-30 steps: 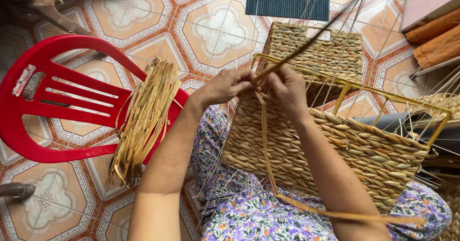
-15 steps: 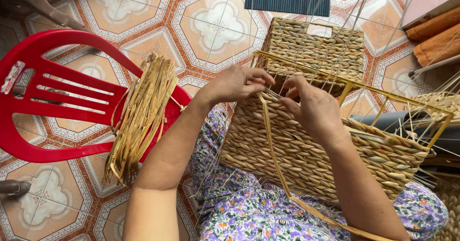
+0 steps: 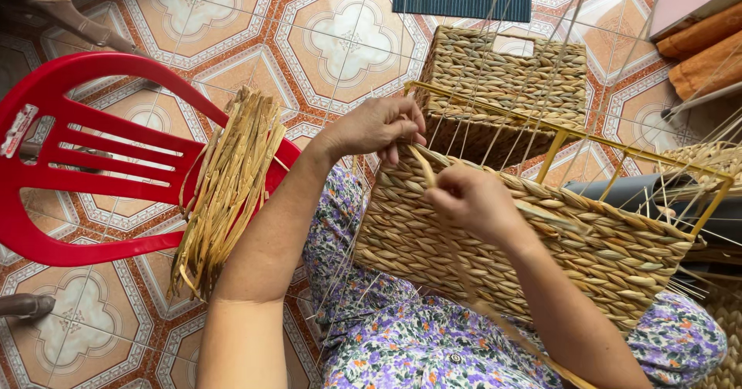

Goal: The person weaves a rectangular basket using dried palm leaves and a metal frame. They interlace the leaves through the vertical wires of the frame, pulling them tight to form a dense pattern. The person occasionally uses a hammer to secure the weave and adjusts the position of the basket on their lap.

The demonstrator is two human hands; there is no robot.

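two hands on one half-woven basket, one flat strand in play.
left hand (image 3: 376, 127) curled at the top edge of the weave, fingertips pinching the strand (image 3: 427, 169) where it meets the wire uprights; right hand (image 3: 471, 201) closed into a loose fist just below, touching the same strand (exact grip hidden by the knuckles). unfinished basket (image 3: 533, 258) sits tilted on the lap over a floral dress (image 3: 417, 343), yellow wire frame (image 3: 572, 134) bare above the woven part. count: 2 baskets in view, the second, finished basket (image 3: 502, 72) on the tiled floor (image 3: 332, 41) behind. 1 red plastic chair (image 3: 85, 165) at left, 1 bundle of dried fibre (image 3: 228, 180) draped over its seat edge.
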